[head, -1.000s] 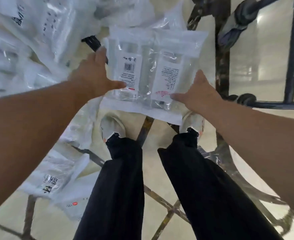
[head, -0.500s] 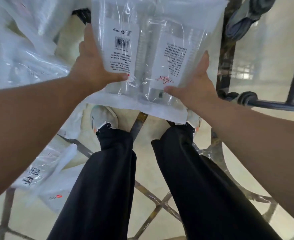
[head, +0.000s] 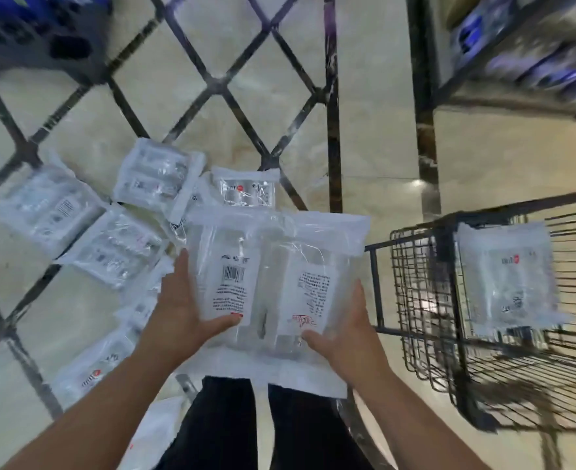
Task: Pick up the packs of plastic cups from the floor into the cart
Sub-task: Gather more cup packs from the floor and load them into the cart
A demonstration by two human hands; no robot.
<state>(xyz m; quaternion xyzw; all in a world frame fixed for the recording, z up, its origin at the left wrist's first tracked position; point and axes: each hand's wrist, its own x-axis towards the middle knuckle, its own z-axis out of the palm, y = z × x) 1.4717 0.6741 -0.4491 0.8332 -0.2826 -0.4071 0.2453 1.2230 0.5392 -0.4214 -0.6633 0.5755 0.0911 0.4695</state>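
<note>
Both hands' fingers (head: 226, 323) clasp cup pack (head: 273, 283) — thumbs on top

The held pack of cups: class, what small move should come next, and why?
Probably swing the pack rightward over the cart. Both the left hand and right hand already grip it clear of the floor, and the cart stands at the right, one pack inside.

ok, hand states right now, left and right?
Left hand: closed on the left side of the held pack of cups, thumb on top.
Right hand: closed on the same pack's right side.
</note>
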